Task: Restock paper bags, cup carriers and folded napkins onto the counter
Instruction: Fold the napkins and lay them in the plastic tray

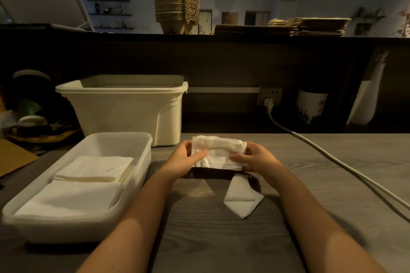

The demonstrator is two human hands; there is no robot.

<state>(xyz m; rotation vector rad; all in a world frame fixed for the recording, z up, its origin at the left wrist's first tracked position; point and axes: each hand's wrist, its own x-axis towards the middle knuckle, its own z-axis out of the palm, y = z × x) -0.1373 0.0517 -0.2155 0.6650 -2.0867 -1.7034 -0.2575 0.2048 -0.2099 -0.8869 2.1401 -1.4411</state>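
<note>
From the head camera, both hands are on the job at the middle of the wooden table. The left hand grips the left end of a bundle of white napkins, thumb laid across the front and fingers curled behind it. The right hand grips the right end the same way, thumb forward on the paper. The bundle sits upright between the two palms, just above a dark low shape I can't make out. One loose folded napkin lies flat on the table just below the right wrist, a corner pointing toward the camera. To the left, close beside the left forearm, a clear tray holds two napkin stacks side by side, and its right rim runs right along that arm. Behind the tray stands a cream bin, its front corner near the left hand's knuckles. To the right there is open tabletop, crossed by a white cable running from a wall socket to the near right edge. Up on the upper counter, a stack of cup carriers and flat paper bags rest well apart from the hands. Both forearms reach straight forward, converging, wrists level.
</note>
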